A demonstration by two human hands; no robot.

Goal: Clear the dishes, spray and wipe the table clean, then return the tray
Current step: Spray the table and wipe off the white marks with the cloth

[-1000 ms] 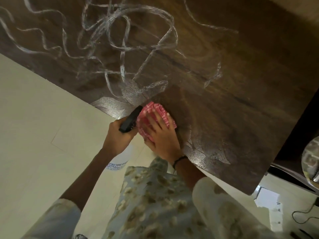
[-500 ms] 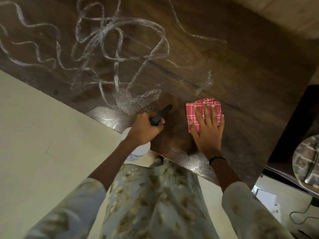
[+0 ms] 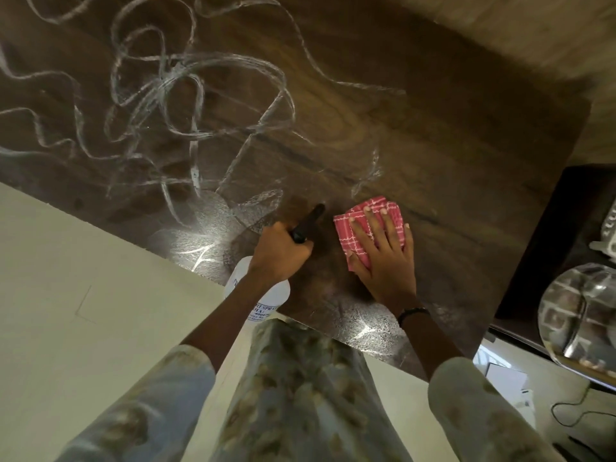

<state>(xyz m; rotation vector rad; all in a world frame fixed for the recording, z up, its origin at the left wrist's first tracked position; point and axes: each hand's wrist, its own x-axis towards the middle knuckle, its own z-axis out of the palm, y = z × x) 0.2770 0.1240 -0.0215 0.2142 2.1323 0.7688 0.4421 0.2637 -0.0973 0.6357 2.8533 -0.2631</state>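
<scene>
No dishes showed on the table (image 3: 433, 135); wiping was under way, with white spray trails left across the far side. The right hand (image 3: 383, 261) pressed flat, fingers straight, on the red cloth (image 3: 353, 228) near the table's near edge. The left hand (image 3: 276, 255) clenched the spray bottle (image 3: 263, 295) just beside the cloth. A second earlier, cloth and bottle touched at that edge; the cloth had swept right.

- table (image 3: 433, 135): dark wood grain, smooth, semi-gloss; wet foamy streaks beyond the fingertips
- cloth (image 3: 358, 228): red-and-white checked woven fabric, matt, under the right fingers (image 3: 370, 221)
- spray bottle (image 3: 266, 295): white translucent plastic, black matt nozzle past the left knuckles
</scene>
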